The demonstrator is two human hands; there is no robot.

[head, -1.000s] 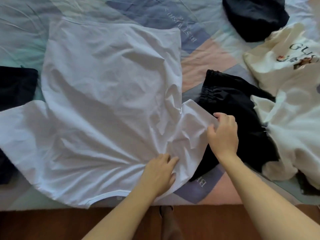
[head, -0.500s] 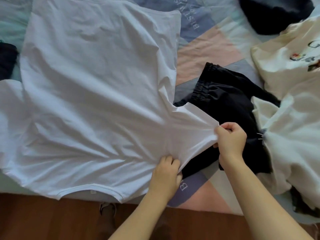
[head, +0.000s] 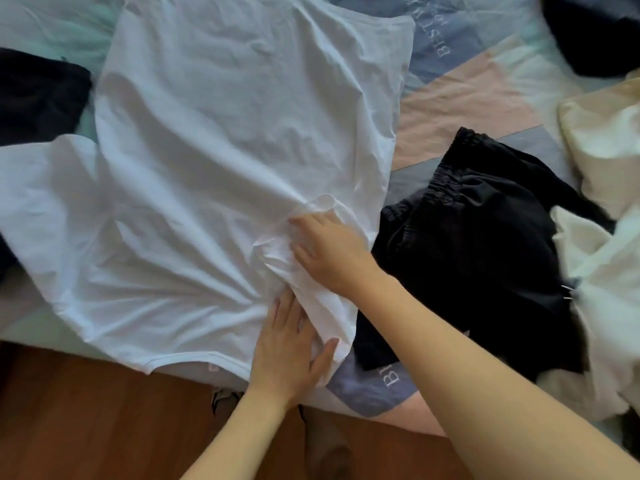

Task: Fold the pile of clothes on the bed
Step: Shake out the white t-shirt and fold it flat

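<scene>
Both hands (head: 289, 344) flat on white T-shirt (head: 221, 140), sleeve under fingers (head: 304, 223).

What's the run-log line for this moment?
step: folding sleeve inward | item: white T-shirt | left hand: flat, presses shoulder | right hand: lays sleeve on shirt | waiting: black shorts

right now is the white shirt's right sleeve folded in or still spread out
Folded in. The right hand presses the bunched sleeve onto the white shirt body, and the left hand rests flat at the fold.
</scene>
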